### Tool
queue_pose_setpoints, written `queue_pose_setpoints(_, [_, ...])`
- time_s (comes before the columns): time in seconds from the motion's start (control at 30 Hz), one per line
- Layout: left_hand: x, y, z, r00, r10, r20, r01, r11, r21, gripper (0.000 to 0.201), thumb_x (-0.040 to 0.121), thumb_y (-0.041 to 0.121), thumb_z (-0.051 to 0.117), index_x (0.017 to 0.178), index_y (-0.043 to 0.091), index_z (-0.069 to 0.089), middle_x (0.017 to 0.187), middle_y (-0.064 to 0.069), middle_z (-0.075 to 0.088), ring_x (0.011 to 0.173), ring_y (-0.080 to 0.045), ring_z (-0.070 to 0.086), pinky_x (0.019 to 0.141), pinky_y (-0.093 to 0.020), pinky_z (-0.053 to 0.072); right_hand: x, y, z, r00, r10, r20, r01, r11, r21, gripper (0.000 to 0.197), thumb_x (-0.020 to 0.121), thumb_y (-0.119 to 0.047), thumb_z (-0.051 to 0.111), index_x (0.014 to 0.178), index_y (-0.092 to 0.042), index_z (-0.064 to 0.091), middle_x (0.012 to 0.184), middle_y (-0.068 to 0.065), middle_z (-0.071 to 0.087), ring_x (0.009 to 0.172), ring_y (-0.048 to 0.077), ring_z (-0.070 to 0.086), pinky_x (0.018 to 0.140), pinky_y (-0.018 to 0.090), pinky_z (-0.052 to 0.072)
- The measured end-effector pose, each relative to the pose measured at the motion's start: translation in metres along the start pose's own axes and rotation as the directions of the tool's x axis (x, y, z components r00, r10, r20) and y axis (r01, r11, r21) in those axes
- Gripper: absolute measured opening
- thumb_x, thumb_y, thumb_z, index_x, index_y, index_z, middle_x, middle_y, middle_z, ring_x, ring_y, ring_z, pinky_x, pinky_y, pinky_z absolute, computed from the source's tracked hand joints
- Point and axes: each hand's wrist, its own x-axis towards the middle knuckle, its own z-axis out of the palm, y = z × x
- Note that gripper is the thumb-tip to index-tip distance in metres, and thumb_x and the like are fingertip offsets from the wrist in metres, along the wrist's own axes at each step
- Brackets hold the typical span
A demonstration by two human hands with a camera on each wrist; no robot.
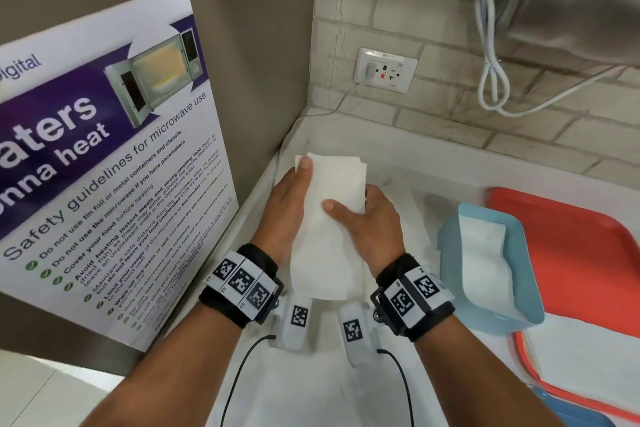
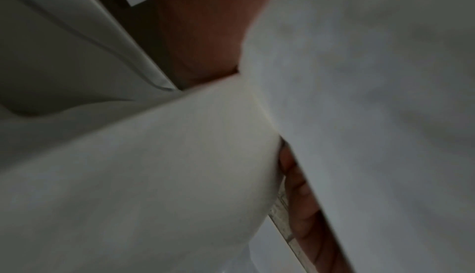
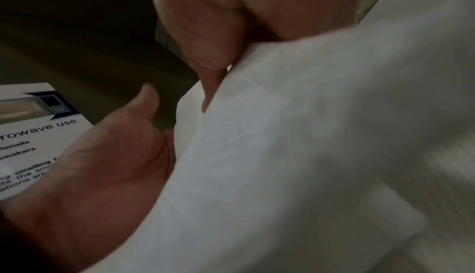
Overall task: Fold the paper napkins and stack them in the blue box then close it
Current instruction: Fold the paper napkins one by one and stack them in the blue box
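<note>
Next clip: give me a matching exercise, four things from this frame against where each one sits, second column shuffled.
Things:
1. held napkin
2. blue box
3. red tray
4. safety poster

Places:
A. under the box, far right
B. between left hand and right hand
C. leaning on the left wall
D. right of the hands, open, a folded napkin inside

Pairs: 1-B, 2-D, 3-A, 4-C
</note>
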Motion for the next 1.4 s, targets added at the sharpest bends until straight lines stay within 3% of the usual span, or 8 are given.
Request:
queue_pose_setpoints(0.17, [0.003, -0.007, -0.001, 0.993, 0.109, 0.05, -0.111, 0.993, 0.032, 0.043, 0.088, 0.033, 0.073, 0.129, 0.02, 0.063, 0.121, -0.002, 0.075, 0.114, -0.024, 0.071, 0.101, -0.053, 0.056, -0.005, -0.006, -0.001, 0.996, -0.089, -0.021, 0.087, 0.992, -0.091, 0.072, 0.08, -0.039, 0.083, 0.141, -0.032, 0.046, 0.095, -0.032, 0.058, 0.081, -0.024, 0.056, 0.065, 0.002, 0.043])
queue_pose_setpoints(0.37, [0.008, -0.01, -0.003, 0.992, 0.117, 0.039, -0.119, 0.991, 0.057, 0.035, 0.098, 0.025, 0.071, 0.13, 0.018, 0.061, 0.121, -0.003, 0.075, 0.112, -0.023, 0.072, 0.1, -0.055, 0.056, -0.008, -0.006, -0.001, 0.992, -0.121, -0.022, 0.12, 0.991, -0.053, 0.082, 0.083, -0.033, 0.082, 0.151, -0.036, 0.035, 0.095, -0.034, 0.057, 0.08, -0.027, 0.055, 0.066, 0.0, 0.042])
queue_pose_setpoints(0.53, [0.007, -0.007, -0.004, 0.991, 0.118, 0.062, -0.122, 0.991, 0.061, 0.043, 0.094, 0.034, 0.064, 0.134, 0.019, 0.06, 0.126, -0.005, 0.073, 0.117, -0.027, 0.07, 0.102, -0.056, 0.055, -0.003, -0.005, 0.0, 0.993, -0.115, -0.018, 0.113, 0.991, -0.07, 0.085, 0.082, -0.04, 0.082, 0.152, -0.036, 0.034, 0.097, -0.03, 0.062, 0.084, -0.015, 0.061, 0.067, 0.003, 0.046])
queue_pose_setpoints(0.67, [0.008, -0.006, -0.006, 0.994, 0.094, 0.051, -0.094, 0.996, 0.003, 0.025, 0.11, 0.02, 0.05, 0.132, 0.017, 0.06, 0.128, -0.008, 0.072, 0.118, -0.028, 0.07, 0.103, -0.051, 0.055, -0.003, -0.001, -0.005, 0.984, -0.129, -0.122, 0.117, 0.988, -0.1, 0.076, 0.087, -0.055, 0.068, 0.151, -0.032, 0.034, 0.092, -0.011, 0.063, 0.077, 0.0, 0.062, 0.068, 0.015, 0.046])
queue_pose_setpoints(0.83, [0.008, -0.004, -0.006, 0.995, 0.064, 0.072, -0.062, 0.998, -0.029, 0.025, 0.11, 0.019, 0.047, 0.132, 0.016, 0.06, 0.127, -0.007, 0.073, 0.118, -0.026, 0.069, 0.099, -0.044, 0.057, -0.005, 0.007, -0.006, 0.997, -0.075, 0.001, 0.075, 0.996, 0.055, 0.042, 0.099, -0.05, 0.052, 0.135, -0.028, 0.054, 0.107, -0.015, 0.069, 0.092, -0.008, 0.065, 0.084, 0.022, 0.053])
queue_pose_setpoints(1.07, [0.008, -0.008, -0.001, 0.989, 0.147, -0.004, -0.145, 0.977, 0.157, 0.044, 0.092, 0.061, 0.054, 0.106, 0.02, 0.057, 0.114, -0.011, 0.07, 0.112, -0.031, 0.067, 0.103, -0.059, 0.051, -0.003, 0.013, 0.004, 0.996, -0.089, -0.01, 0.09, 0.994, 0.067, 0.024, 0.106, -0.038, 0.046, 0.123, -0.025, 0.057, 0.109, -0.017, 0.069, 0.101, -0.001, 0.064, 0.089, 0.028, 0.05])
queue_pose_setpoints(1.3, [0.011, -0.008, -0.003, 0.993, 0.121, -0.002, -0.118, 0.977, 0.179, 0.017, 0.106, 0.04, 0.054, 0.112, 0.024, 0.051, 0.116, 0.0, 0.067, 0.105, -0.014, 0.066, 0.102, -0.048, 0.054, -0.002, 0.009, 0.007, 0.994, -0.108, 0.003, 0.107, 0.991, 0.074, 0.022, 0.105, -0.036, 0.049, 0.121, -0.024, 0.057, 0.111, -0.01, 0.071, 0.103, 0.01, 0.066, 0.094, 0.038, 0.053])
queue_pose_setpoints(1.4, [0.014, -0.008, -0.002, 0.991, 0.132, 0.001, -0.13, 0.975, 0.181, 0.029, 0.102, 0.023, 0.064, 0.124, 0.017, 0.046, 0.125, -0.005, 0.065, 0.111, -0.019, 0.067, 0.097, -0.041, 0.058, -0.001, 0.006, 0.005, 0.997, -0.072, -0.02, 0.074, 0.984, 0.161, 0.025, 0.101, -0.037, 0.057, 0.123, -0.025, 0.055, 0.108, -0.007, 0.072, 0.097, 0.01, 0.07, 0.088, 0.037, 0.056])
